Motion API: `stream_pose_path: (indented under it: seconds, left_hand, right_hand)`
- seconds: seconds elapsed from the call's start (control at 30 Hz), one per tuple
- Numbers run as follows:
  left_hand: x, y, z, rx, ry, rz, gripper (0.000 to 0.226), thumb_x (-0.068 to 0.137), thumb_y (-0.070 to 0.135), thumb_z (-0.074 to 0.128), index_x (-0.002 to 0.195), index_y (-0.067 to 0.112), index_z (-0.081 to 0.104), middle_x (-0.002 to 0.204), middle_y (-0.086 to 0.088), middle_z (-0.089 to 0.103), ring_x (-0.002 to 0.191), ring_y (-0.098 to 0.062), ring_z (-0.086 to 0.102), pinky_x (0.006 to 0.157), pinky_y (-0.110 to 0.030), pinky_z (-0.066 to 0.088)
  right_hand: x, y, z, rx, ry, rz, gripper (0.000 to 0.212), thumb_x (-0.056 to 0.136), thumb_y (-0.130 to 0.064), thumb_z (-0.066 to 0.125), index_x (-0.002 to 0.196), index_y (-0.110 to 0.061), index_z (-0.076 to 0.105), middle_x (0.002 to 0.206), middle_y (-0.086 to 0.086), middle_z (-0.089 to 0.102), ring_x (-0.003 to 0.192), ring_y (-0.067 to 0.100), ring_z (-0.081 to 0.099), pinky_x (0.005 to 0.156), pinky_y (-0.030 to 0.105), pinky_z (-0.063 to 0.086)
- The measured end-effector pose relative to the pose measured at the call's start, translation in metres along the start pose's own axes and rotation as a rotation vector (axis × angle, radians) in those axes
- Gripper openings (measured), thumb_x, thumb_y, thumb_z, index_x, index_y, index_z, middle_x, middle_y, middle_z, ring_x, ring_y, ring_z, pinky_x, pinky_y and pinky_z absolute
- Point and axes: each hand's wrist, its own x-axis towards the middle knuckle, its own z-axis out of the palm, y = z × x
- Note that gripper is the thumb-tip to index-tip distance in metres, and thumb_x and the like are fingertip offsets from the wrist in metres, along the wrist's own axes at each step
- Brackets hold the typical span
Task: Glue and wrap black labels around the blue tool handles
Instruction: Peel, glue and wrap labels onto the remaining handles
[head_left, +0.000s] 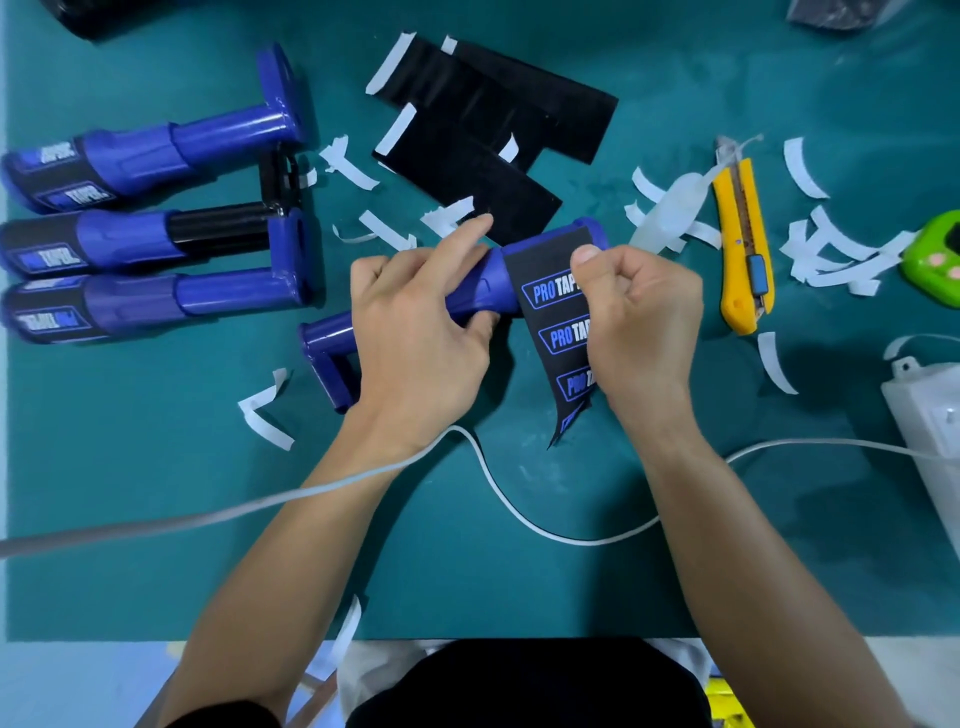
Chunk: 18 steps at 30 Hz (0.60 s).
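Well left of the hands, done tools: three blue plastic tools (130, 239) with black wraps, lying on the green cutting mat (156, 493).
Left hand (415, 332): curled round the bare blue handle (478, 291); rigid, light, likely slick plastic.
Label: thin black printed label (556, 312), floppy, probably tacky; best held by its edges.
Right hand (639, 322): pinches the label against the handle's butt end, thumb pressing.
Right of the hands: yellow utility knife (743, 244), scattered white backing strips (831, 249).

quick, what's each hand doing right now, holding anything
left hand: grips the blue tool handle, index finger straight.
right hand: fingers curled, pinches the black label at the handle's end.
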Motion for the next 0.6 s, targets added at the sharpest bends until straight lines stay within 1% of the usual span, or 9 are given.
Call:
stream_pose_path:
  seconds: [0.03, 0.07, 0.13, 0.17, 0.3, 0.37, 0.47, 0.53, 0.6]
  left_hand:
    - [-0.0001, 0.0001, 0.0, 0.001, 0.001, 0.0, 0.073, 0.072, 0.014, 0.084, 0.14, 0.029, 0.064, 0.116, 0.012, 0.076, 0.098, -0.024, 0.064, 0.101, -0.014, 0.024]
    - [-0.0003, 0.0001, 0.0001, 0.002, 0.003, 0.0, 0.073, 0.072, 0.015, 0.083, 0.14, 0.029, 0.064, 0.115, 0.01, 0.076, 0.098, -0.024, 0.064, 0.1, -0.015, 0.025]
    - [-0.0005, 0.0005, 0.0001, 0.005, 0.009, 0.001, 0.073, 0.071, 0.014, 0.083, 0.14, 0.029, 0.065, 0.114, 0.006, 0.076, 0.099, -0.025, 0.064, 0.1, -0.016, 0.025]
    - [-0.0006, 0.001, 0.0003, 0.004, 0.012, 0.0, 0.073, 0.071, 0.013, 0.083, 0.139, 0.029, 0.065, 0.114, 0.006, 0.076, 0.099, -0.025, 0.064, 0.1, -0.016, 0.025]
    - [-0.0015, 0.0014, 0.0004, 0.005, 0.018, 0.003, 0.069, 0.072, 0.013, 0.082, 0.138, 0.028, 0.067, 0.114, 0.002, 0.077, 0.101, -0.03, 0.064, 0.099, -0.012, 0.023]
    - [-0.0019, 0.0011, 0.0003, 0.011, 0.015, 0.006, 0.068, 0.073, 0.014, 0.083, 0.138, 0.028, 0.067, 0.115, 0.002, 0.076, 0.102, -0.033, 0.064, 0.099, -0.01, 0.022]
    - [-0.0011, -0.0002, 0.0004, 0.021, 0.023, 0.021, 0.067, 0.073, 0.014, 0.083, 0.137, 0.028, 0.068, 0.113, 0.001, 0.075, 0.099, -0.034, 0.063, 0.099, -0.009, 0.022]
    - [-0.001, -0.0006, 0.001, 0.037, 0.029, 0.084, 0.071, 0.073, 0.009, 0.083, 0.14, 0.024, 0.066, 0.111, 0.0, 0.075, 0.096, -0.03, 0.063, 0.096, -0.014, 0.026]
    - [-0.0023, 0.0007, 0.0025, 0.057, 0.026, 0.186, 0.078, 0.071, -0.001, 0.079, 0.144, 0.018, 0.058, 0.112, 0.001, 0.073, 0.097, -0.022, 0.06, 0.091, -0.023, 0.029]
  right_hand:
    - [-0.0007, 0.0005, 0.0001, -0.018, 0.01, -0.006, 0.054, 0.101, -0.031, 0.061, 0.064, 0.002, 0.042, 0.054, 0.015, 0.04, 0.057, 0.036, 0.037, 0.048, 0.04, 0.032]
    - [-0.0013, 0.0005, 0.0, -0.035, 0.021, -0.011, 0.053, 0.101, -0.032, 0.061, 0.064, 0.002, 0.043, 0.051, 0.01, 0.038, 0.055, 0.032, 0.035, 0.048, 0.038, 0.031]
    - [-0.0016, -0.0001, 0.0002, -0.064, 0.041, -0.013, 0.053, 0.101, -0.032, 0.062, 0.063, 0.0, 0.044, 0.048, -0.001, 0.036, 0.052, 0.018, 0.031, 0.048, 0.033, 0.032]
    - [-0.0018, 0.0001, 0.0004, -0.078, 0.047, -0.014, 0.052, 0.101, -0.033, 0.062, 0.063, -0.001, 0.045, 0.047, -0.002, 0.037, 0.051, 0.017, 0.032, 0.048, 0.031, 0.032]
    - [-0.0036, 0.0001, 0.0015, -0.108, 0.053, -0.03, 0.051, 0.101, -0.034, 0.062, 0.065, 0.0, 0.05, 0.051, 0.013, 0.046, 0.057, 0.036, 0.04, 0.05, 0.038, 0.037]
    - [-0.0036, -0.0001, 0.0019, -0.137, 0.054, -0.042, 0.048, 0.1, -0.034, 0.062, 0.065, -0.003, 0.053, 0.052, 0.014, 0.049, 0.056, 0.038, 0.041, 0.051, 0.039, 0.039]
    - [-0.0023, -0.002, 0.0014, -0.187, 0.061, -0.068, 0.05, 0.099, -0.034, 0.063, 0.063, -0.003, 0.049, 0.05, 0.011, 0.046, 0.054, 0.035, 0.039, 0.048, 0.036, 0.035]
    - [-0.0007, -0.0039, 0.001, -0.2, 0.064, -0.075, 0.052, 0.097, -0.033, 0.065, 0.063, -0.001, 0.043, 0.051, 0.013, 0.043, 0.055, 0.036, 0.037, 0.047, 0.034, 0.031]
    - [0.0009, -0.0061, 0.0006, -0.204, 0.058, -0.076, 0.053, 0.096, -0.033, 0.065, 0.063, 0.001, 0.04, 0.053, 0.016, 0.041, 0.056, 0.039, 0.037, 0.047, 0.037, 0.032]
